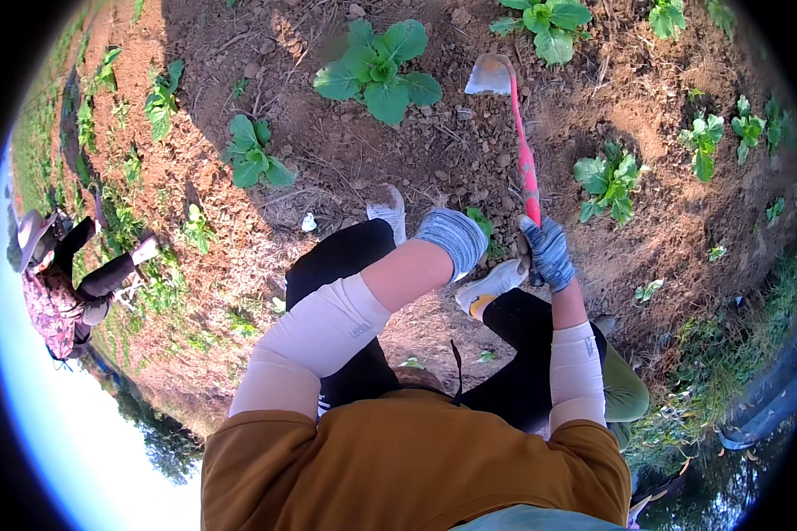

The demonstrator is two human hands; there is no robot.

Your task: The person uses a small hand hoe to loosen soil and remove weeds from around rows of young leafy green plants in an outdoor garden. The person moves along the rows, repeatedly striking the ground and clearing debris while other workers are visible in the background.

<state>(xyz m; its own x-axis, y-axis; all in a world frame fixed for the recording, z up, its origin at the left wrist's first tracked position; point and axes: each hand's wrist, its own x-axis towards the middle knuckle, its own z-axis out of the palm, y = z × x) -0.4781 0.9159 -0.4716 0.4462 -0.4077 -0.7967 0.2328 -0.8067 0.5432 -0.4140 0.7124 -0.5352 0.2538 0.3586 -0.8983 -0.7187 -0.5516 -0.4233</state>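
Apparently hoeing between leafy plants.
Right hand grips the pink hoe; left hand's fingers hidden, cannot tell; next stroke should spare the plants.

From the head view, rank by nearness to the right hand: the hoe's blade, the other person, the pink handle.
1. Pink handle: gripped in the right hand.
2. Blade: at the handle's far end, ahead.
3. Other person: far off at the left edge.
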